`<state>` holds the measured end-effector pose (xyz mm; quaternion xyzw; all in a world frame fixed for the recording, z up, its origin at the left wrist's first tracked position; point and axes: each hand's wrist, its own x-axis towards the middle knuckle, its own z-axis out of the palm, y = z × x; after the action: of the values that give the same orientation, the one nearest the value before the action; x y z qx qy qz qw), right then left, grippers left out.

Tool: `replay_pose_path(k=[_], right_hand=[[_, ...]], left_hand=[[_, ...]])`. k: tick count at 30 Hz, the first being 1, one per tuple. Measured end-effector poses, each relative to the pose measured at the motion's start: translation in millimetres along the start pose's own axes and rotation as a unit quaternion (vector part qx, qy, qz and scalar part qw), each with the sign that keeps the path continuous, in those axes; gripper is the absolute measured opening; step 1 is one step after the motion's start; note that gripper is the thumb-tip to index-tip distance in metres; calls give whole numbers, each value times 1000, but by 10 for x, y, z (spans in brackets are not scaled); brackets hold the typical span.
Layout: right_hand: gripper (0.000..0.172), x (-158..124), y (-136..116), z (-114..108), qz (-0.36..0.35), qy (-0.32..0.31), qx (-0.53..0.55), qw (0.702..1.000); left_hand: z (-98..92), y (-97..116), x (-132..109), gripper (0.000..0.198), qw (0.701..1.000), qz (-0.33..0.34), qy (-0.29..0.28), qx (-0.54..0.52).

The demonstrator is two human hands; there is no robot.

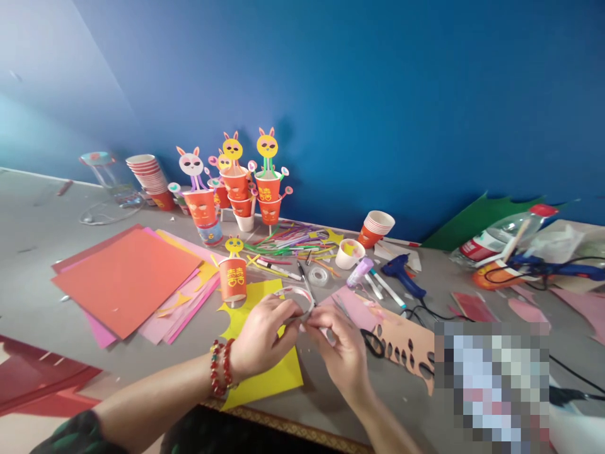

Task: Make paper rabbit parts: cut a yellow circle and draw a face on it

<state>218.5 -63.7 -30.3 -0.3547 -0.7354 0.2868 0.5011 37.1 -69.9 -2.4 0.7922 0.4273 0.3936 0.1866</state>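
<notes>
Left hand [265, 334] and right hand [341, 348] both pinch a paper ring [297, 295] held just over the yellow sheet [269, 378]. The ring looks light, thin and crushable. Best gripped gently at the rim, not squeezed across.

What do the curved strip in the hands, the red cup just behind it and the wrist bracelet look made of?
The curved strip, pinched by the left hand and right hand, looks like thin matte paper or card, since it bends into a smooth loop. The red cup is probably printed paper with a dull finish. The bracelet has glossy round beads, glass or stone; I cannot tell which.
</notes>
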Motion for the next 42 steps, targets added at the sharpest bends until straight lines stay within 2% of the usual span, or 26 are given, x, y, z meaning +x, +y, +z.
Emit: replay_pose_path(k=[3, 11, 21, 25, 28, 31, 33, 34, 36, 38, 40, 42], right_hand=[[13, -1, -23, 0, -30, 11, -35, 999], [11, 4, -17, 0, -13, -9, -19, 1000], [12, -17, -23, 10, -20, -17, -33, 999], [13, -57, -28, 28, -27, -20, -35, 999], [12, -65, -25, 24, -13, -19, 0, 1000], [10, -6, 28, -49, 42, 50, 92, 994], [9, 54, 88, -120, 73, 114, 135, 982], [7, 81, 116, -149, 85, 129, 144, 977], [3, 119, 156, -179, 110, 128, 153, 974], [3, 133, 164, -169, 133, 107, 160, 972], [9, 134, 156, -139, 155, 85, 160, 971], [16, 132, 155, -113, 175, 74, 151, 970]], left_hand=[[14, -3, -13, 11, 1000, 1, 13, -15], [47, -19, -21, 12, 997, -42, 17, -66], [80, -29, -68, 12, 992, -59, 30, -108], [114, -28, -67, 12, 981, -102, 25, -162], [82, -93, -49, 13, 956, -163, 31, -241], [-11, -206, -101, 13, 945, -203, 36, -254], [-66, -260, -212, 11, 968, -172, -1, -184], [-83, -271, -286, 10, 982, -133, -27, -131], [-98, -263, -435, 13, 994, -29, -98, -35], [-105, -238, -533, 11, 986, 36, -164, 26], [-118, -235, -527, 10, 980, 39, -191, 42], [-126, -281, -409, 15, 983, 14, -177, 44]])
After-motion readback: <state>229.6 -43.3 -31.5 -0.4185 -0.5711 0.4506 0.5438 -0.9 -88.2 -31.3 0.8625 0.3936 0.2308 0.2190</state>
